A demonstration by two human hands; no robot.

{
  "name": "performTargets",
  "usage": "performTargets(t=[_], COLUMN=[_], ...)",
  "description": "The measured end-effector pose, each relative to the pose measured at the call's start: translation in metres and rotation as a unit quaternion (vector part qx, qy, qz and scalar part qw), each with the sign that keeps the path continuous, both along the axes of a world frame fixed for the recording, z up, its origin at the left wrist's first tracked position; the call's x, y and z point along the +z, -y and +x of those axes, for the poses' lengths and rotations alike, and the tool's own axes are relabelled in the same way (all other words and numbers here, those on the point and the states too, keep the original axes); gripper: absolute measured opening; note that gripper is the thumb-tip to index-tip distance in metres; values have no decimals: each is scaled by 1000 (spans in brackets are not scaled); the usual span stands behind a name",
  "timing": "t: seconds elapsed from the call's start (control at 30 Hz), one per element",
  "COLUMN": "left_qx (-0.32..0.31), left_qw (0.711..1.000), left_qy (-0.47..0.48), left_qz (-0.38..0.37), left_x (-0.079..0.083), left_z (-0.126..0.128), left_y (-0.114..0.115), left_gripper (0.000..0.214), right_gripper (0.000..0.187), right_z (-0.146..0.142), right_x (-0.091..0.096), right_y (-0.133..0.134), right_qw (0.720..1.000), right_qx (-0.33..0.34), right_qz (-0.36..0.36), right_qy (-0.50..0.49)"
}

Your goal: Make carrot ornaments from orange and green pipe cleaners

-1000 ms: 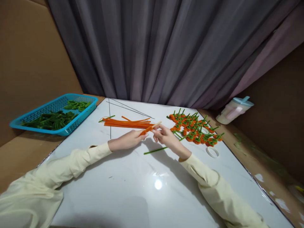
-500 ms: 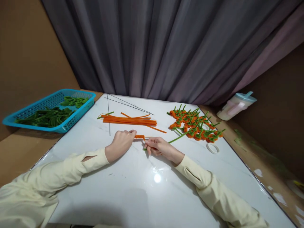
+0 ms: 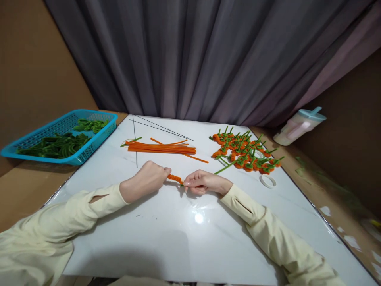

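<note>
My left hand (image 3: 149, 178) is curled shut round one end of a short coiled orange pipe cleaner (image 3: 175, 178). My right hand (image 3: 202, 183) pinches the other end, low over the white table (image 3: 166, 234). A green pipe cleaner (image 3: 228, 167) runs out from under my right hand toward the pile of finished orange-and-green pieces (image 3: 245, 153). A bundle of straight orange pipe cleaners (image 3: 160, 147) lies just beyond my hands.
A blue basket (image 3: 61, 137) of green pipe cleaners sits at the left. Thin black wires (image 3: 162, 128) lie at the back of the table. A white tape ring (image 3: 267, 181) lies on the right, and a pink jug (image 3: 297, 127) stands against the right wall.
Both hands have come down and toward me, from above the orange bundle to near the table surface. The orange piece between them now shows as a short coil, and the light stick is gone from view.
</note>
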State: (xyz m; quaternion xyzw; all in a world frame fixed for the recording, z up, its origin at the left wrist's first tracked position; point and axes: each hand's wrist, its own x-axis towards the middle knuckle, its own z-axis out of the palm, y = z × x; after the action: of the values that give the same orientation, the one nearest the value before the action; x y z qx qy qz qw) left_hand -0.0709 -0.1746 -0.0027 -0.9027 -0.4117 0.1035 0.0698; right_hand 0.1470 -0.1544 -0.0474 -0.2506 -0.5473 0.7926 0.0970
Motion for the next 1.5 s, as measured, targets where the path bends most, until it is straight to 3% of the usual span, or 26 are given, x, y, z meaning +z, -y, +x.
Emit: performTargets(t=[0.13,0.23,0.37,0.47,0.63,0.9,1.2,1.37,1.5], left_qx=[-103,-163,-216,-230,-194,-59,105,121,121], left_qw=[994,981,959,956,955,965,979,981,984], left_qy=[2,74,149,164,226,233,169,139,113], left_qz=[-32,-71,-105,-78,12,103,47,56,61], left_x=[11,11,1,-13,-32,-43,-51,-53,-51], left_z=[-2,-3,-2,0,3,7,15,18,19], left_y=[0,0,-6,-13,-17,-11,-13,-14,-13], left_gripper=[19,37,47,44,36,23,28,33,38], right_gripper=[27,28,28,28,30,20,23,24,25], right_z=[8,10,11,12,12,3,-10,-16,-19], right_x=[1,2,-1,-5,-11,-11,-7,-5,-3], right_y=[-2,-1,0,-2,-9,-4,3,7,10], right_qw=[996,992,990,992,994,987,979,975,975], right_qx=[85,123,134,106,13,-92,-181,-221,-205], right_qz=[-5,-14,-32,-39,-35,-27,-6,11,68], right_qy=[-19,-23,-36,-57,-98,-128,-92,-25,61])
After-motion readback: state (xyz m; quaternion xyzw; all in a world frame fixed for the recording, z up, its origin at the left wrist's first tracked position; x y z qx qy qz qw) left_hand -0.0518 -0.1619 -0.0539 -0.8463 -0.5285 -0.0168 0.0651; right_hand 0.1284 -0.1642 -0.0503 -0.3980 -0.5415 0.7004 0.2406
